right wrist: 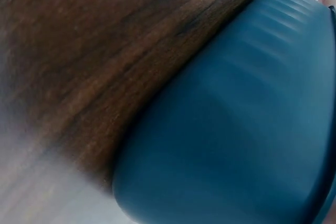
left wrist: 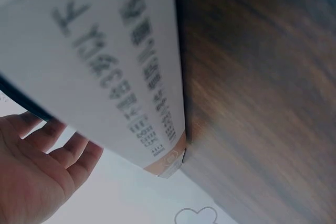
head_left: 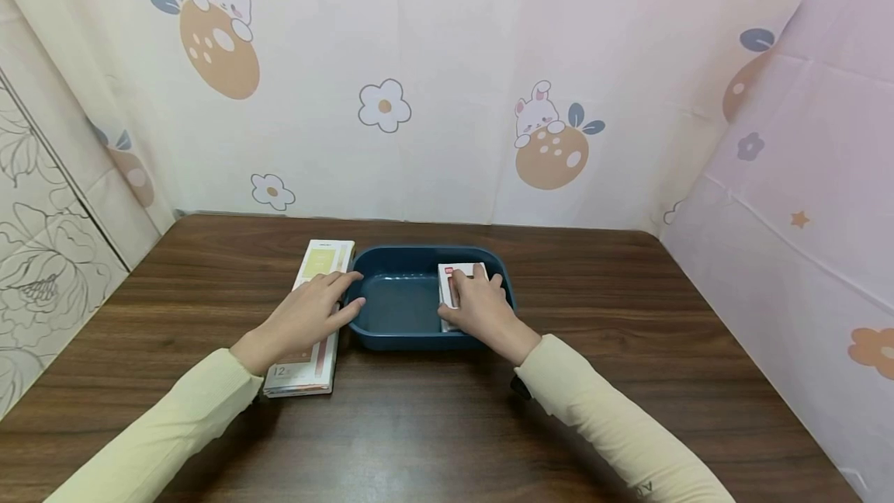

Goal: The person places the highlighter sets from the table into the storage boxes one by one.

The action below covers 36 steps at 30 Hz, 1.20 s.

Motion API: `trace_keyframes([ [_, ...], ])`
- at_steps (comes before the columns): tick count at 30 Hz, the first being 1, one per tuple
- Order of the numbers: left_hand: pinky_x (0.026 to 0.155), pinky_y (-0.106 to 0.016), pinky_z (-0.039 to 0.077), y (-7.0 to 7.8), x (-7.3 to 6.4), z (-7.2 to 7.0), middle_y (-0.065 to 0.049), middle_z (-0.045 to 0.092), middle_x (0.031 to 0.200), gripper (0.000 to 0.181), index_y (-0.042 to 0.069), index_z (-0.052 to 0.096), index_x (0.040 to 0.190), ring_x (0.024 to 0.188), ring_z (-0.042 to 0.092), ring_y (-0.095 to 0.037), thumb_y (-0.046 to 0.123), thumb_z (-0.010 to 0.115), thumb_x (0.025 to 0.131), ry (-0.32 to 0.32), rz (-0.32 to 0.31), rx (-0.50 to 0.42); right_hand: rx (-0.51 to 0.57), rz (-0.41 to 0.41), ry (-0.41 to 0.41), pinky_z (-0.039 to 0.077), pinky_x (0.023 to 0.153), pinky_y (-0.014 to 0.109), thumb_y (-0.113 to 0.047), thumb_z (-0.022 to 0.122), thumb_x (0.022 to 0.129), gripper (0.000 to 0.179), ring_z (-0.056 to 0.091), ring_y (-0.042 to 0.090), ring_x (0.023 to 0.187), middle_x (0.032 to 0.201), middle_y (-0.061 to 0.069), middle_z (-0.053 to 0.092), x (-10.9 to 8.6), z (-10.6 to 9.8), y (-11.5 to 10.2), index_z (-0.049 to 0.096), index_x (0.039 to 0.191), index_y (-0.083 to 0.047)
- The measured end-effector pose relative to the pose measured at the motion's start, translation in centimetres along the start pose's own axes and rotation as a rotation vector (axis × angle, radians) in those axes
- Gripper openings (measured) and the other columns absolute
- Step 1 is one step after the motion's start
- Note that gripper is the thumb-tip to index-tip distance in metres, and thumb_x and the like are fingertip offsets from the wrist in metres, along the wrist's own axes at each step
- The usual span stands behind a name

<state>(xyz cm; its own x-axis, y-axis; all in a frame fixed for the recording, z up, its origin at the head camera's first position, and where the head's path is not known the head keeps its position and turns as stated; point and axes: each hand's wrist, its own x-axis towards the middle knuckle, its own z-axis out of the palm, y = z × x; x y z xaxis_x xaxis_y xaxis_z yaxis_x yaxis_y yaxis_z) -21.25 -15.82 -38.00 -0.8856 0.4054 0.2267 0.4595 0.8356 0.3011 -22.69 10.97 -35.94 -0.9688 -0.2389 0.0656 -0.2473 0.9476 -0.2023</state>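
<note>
A dark blue plastic basin [head_left: 396, 341] sits on the brown wooden table. Inside its right end is a small white box [head_left: 448, 274] with a red mark. My right hand [head_left: 482, 309] grips this box, thumb on the near left side and fingers across the top. At the basin's left rim, my left hand [head_left: 307, 315] lies with loosely bent fingers, fingertips right at the edge. Beneath the left hand lies a long white flat box [head_left: 299, 375] with coloured stripes, alongside the basin. In the left wrist view, the printed side of that long box [left wrist: 110, 66] fills much of the frame.
The wooden table [head_left: 594, 286] extends around the basin on both sides. Behind it hangs a pale curtain [head_left: 454, 99] with rabbit and flower prints, and a similar cloth [head_left: 789, 177] borders the right side. The basin's outer wall [right wrist: 220, 129] fills the right wrist view.
</note>
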Motion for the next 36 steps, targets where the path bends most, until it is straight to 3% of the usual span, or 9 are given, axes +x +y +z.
trace_keyframes([
  [11,0.096,-0.049,0.040,0.0,0.0,-0.1,-0.010,0.054,0.128,0.051,0.012,0.048,0.131,0.116,0.052,-0.029,0.044,0.046,0.092,-0.004,-0.002,0.003,-0.034,0.010,0.000,0.046,0.070,0.047,-0.041,0.062,0.082,0.053,0.049,0.037,0.084,0.122,0.024,0.049,-0.1,-0.2,-0.1,0.053,0.123,-0.009],
  [21,0.096,-0.049,0.040,0.0,0.0,0.0,-0.010,0.054,0.128,0.051,0.012,0.048,0.130,0.116,0.052,-0.029,0.044,0.046,0.092,0.001,0.001,0.005,-0.049,-0.097,0.207,0.047,0.074,0.051,-0.034,0.059,0.086,0.043,0.055,0.042,0.093,0.119,0.021,0.056,-0.5,-1.6,1.0,0.057,0.119,-0.006],
  [28,0.095,-0.048,0.041,0.1,0.0,-0.1,-0.009,0.055,0.127,0.050,0.012,0.049,0.129,0.113,0.053,-0.028,0.045,0.046,0.091,0.009,0.005,0.028,-0.026,-0.069,0.238,0.043,0.080,0.050,-0.035,0.061,0.085,0.048,0.052,0.041,0.102,0.125,0.019,0.053,-0.5,-2.7,2.4,0.054,0.123,-0.007],
  [36,0.093,-0.048,0.042,0.1,-0.1,-0.2,-0.008,0.056,0.126,0.049,0.012,0.051,0.128,0.111,0.054,-0.029,0.045,0.047,0.091,0.024,0.011,0.041,0.008,-0.052,0.255,0.043,0.080,0.051,-0.031,0.061,0.084,0.044,0.050,0.042,0.102,0.126,0.021,0.051,-0.9,-2.7,4.3,0.056,0.122,-0.009],
])
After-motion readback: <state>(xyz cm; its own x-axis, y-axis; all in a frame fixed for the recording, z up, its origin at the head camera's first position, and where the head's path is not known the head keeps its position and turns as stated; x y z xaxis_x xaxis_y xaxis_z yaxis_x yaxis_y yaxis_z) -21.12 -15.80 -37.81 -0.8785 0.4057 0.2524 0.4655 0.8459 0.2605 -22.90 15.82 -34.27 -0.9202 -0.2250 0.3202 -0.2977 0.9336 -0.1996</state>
